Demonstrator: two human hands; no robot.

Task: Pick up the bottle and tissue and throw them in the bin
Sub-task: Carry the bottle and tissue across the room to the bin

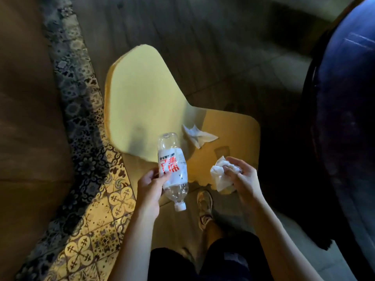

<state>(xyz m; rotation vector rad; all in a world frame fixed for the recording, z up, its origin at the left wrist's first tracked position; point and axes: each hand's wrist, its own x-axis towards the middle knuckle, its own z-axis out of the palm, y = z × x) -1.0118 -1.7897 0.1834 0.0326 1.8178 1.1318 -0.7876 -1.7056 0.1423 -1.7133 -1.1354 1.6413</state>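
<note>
My left hand (pixel 151 184) grips a clear plastic bottle (pixel 173 169) with a white and red label, tilted with its white cap pointing down toward me. My right hand (pixel 242 177) is closed on a crumpled white tissue (pixel 218 175). A second white tissue (pixel 197 135) lies flat on the yellow wooden table (pixel 239 134), just beyond the bottle's base. Both hands hover above the table's near edge. No bin is in view.
A pale yellow chair back or board (pixel 142 102) leans over the table's left part. A patterned tiled strip (pixel 87 179) runs along the left beside a brown surface. A dark blue seat (pixel 349 118) fills the right. My shoe (pixel 205 207) stands on the floor below.
</note>
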